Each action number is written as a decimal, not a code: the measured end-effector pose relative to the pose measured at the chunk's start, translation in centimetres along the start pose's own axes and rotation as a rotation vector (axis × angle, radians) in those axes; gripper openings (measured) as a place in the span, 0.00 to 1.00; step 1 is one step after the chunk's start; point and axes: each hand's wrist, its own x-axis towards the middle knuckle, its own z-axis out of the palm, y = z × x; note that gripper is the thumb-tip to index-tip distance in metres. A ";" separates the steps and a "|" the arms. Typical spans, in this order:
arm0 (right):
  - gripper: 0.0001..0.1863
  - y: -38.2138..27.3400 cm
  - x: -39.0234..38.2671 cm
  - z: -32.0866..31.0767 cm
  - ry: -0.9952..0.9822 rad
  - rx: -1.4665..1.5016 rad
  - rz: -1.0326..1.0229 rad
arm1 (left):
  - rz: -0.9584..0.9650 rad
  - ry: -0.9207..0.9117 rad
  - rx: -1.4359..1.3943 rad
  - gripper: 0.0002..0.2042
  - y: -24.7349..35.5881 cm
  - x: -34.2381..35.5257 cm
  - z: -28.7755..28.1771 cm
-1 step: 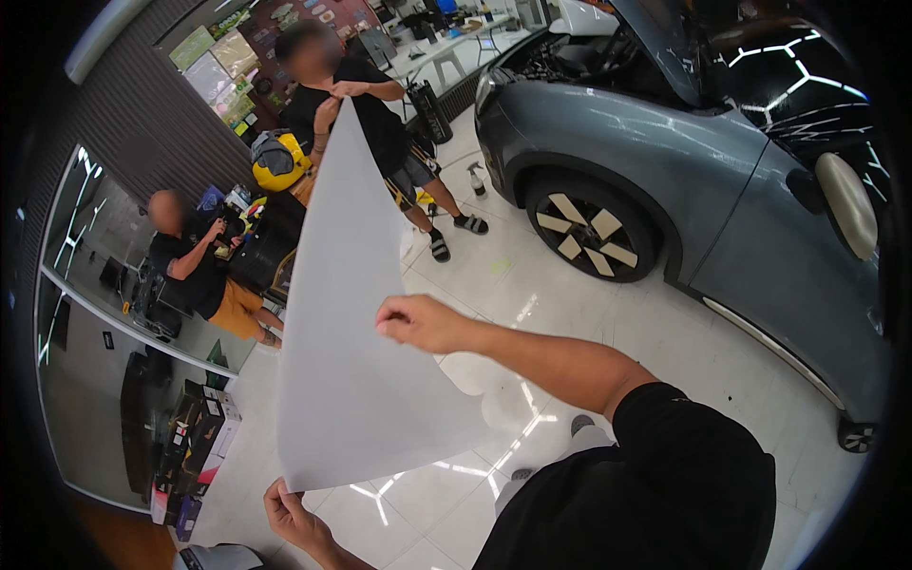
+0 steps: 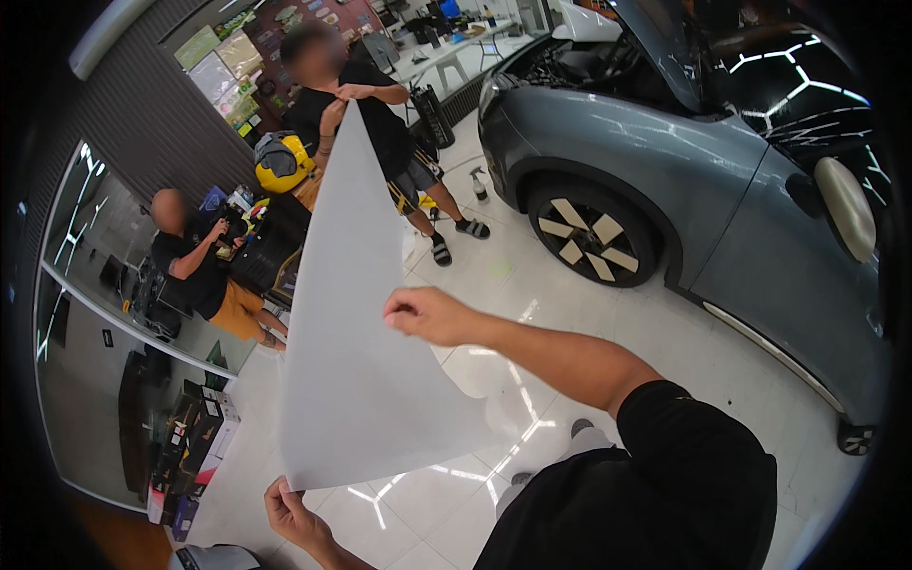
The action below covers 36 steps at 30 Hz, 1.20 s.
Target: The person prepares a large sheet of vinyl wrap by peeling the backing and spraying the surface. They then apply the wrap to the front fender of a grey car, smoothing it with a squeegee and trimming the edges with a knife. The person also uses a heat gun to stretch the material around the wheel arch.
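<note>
A large whitish, semi-see-through sheet of film [image 2: 351, 380] hangs stretched between me and a person in a black shirt [image 2: 385, 128]. My left hand [image 2: 296, 518] pinches its near lower corner between thumb and fingers. Over the sheet's right edge, my right hand [image 2: 427, 316] is closed with its fingertips pressed together. What it grips, if anything, is too fine to make out. At the far end, the person's hands [image 2: 344, 103] hold the sheet's narrow top corner at chest height.
A grey-blue car [image 2: 627, 133] with its hood up stands on the right. Near its front wheel [image 2: 594, 233] is a spray bottle [image 2: 479, 184] on the glossy tiled floor. Another person [image 2: 195, 252] stands at left by a dark case. Boxes [image 2: 204, 442] are stacked along the glass wall.
The view has shifted very slightly, and my right hand sits a touch farther right and lower. Both hands keep the same closed shape.
</note>
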 end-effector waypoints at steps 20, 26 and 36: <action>0.09 2.6 22.3 -14.2 0.329 -0.616 -0.167 | -0.154 0.224 0.140 0.09 -4.6 2.7 -4.8; 0.09 6.4 32.6 -20.6 0.425 -0.740 -0.195 | -0.172 0.349 0.491 0.11 -2.4 2.6 -4.3; 0.16 16.0 44.9 -27.6 0.228 -0.863 -0.280 | -0.243 0.560 0.443 0.07 0.9 4.0 -2.9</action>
